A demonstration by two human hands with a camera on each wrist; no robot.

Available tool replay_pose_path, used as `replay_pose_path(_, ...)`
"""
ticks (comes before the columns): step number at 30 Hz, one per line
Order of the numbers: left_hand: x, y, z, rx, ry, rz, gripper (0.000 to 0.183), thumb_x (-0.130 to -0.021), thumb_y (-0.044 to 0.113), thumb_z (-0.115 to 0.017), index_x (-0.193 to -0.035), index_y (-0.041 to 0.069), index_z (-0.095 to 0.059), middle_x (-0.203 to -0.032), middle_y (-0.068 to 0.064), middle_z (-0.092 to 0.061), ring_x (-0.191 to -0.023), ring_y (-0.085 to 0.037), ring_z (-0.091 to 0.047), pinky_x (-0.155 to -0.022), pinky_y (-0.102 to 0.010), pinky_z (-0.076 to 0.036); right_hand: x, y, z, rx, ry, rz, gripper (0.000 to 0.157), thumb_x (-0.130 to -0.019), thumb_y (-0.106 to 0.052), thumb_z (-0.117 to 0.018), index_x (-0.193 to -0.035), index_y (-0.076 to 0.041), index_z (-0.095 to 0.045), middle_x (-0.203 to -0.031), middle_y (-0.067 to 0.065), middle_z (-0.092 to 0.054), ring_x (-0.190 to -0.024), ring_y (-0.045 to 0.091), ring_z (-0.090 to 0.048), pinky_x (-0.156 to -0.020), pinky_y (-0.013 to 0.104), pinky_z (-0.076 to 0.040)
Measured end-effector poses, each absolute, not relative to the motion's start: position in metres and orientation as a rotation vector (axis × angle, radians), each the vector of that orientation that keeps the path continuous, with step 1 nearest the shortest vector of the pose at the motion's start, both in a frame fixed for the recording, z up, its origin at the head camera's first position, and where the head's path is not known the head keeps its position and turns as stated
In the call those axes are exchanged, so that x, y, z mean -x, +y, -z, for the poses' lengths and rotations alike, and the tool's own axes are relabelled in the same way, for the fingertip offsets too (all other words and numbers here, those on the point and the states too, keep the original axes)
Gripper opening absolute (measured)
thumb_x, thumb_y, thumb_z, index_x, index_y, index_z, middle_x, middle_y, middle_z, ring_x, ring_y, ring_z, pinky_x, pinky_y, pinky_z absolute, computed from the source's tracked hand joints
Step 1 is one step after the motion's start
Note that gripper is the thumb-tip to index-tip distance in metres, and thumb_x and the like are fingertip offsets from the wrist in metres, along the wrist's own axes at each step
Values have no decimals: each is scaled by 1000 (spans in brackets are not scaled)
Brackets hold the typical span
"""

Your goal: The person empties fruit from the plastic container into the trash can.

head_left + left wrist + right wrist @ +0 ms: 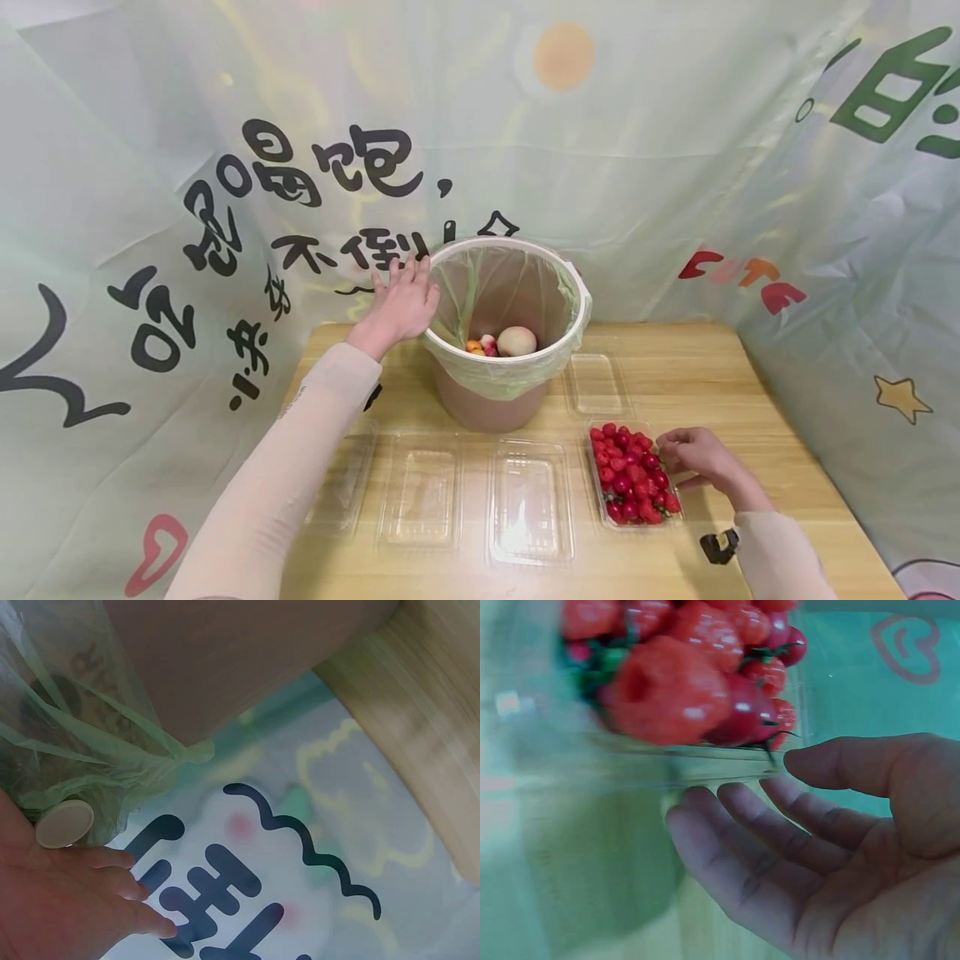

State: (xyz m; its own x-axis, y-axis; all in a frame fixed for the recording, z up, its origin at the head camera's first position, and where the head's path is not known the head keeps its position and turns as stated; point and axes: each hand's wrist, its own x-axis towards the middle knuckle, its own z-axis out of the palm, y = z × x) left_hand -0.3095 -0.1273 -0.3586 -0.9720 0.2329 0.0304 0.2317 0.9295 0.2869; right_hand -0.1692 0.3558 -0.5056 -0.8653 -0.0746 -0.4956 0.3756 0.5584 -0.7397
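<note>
My left hand (405, 300) rests at the left rim of a brown bin (487, 404) lined with a thin green plastic bag (517, 379). Its fingers are spread and fairly straight; the left wrist view shows the hand (82, 900) beside the bag's outer folds. Inside the bin lie a large pale round fruit (517, 342) and several small orange and red ones. My right hand (701, 458) is beside a clear plastic box (617, 527) filled with raspberries (667, 690) and small round dark red fruits (739, 709) with green stems. The thumb is near the box's edge, fingers loosely bent; contact is unclear.
Clear plastic trays stand on the wooden table (750, 383): one at the left (341, 483), two in the middle (422, 492), (530, 500), and another piece (597, 383) right of the bin. Printed cloth walls (645, 192) enclose the table's back and sides.
</note>
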Motion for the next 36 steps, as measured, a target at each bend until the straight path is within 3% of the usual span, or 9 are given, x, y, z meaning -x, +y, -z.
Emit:
replay_pose_path(8,311,-128,361,-379,3086,-451,69,-112,40,-23,-169,2,-11,-175,-26,-8,-161,-53,-1,-125,-76,7,159,353,510,-248,2273,1312,42,-110,-12,-43,-135,21,-50,-110,23,-74,-87,26,-77,-74,48,-67)
replay_pose_path(18,311,-127,359,-376,3082,-453,69,-111,39,-23,-168,1,-12,-175,-28,-9,-161,-53,-2,-125,-77,2,150,357,520,-285,2200,1369,46,-110,-15,-47,-140,19,-47,-97,6,-75,-84,20,-75,-72,43,-66)
replay_pose_path(24,311,-128,359,-369,3086,-441,69,-111,39,-23,-168,2,-13,-175,-27,-10,-162,-53,-3,-125,-77,-2,150,355,525,-258,2234,1370,44,-107,-12,-49,-138,20,-48,-93,7,-74,-80,20,-74,-68,42,-65)
replay_pose_path(30,312,-128,360,-370,3082,-441,69,-111,39,-22,-168,2,-11,-175,-27,-10,-161,-53,-2,-125,-77,1,151,349,524,-263,2297,1349,40,-101,-5,-50,-132,21,-53,-87,8,-71,-73,20,-71,-62,41,-65)
replay_pose_path(36,313,-128,361,-377,3085,-451,69,-111,38,-22,-168,1,-12,-175,-28,-10,-161,-53,-3,-125,-77,2,151,347,524,-237,2292,1337,37,-102,-3,-45,-131,19,-54,-82,5,-62,-70,18,-65,-57,38,-63)
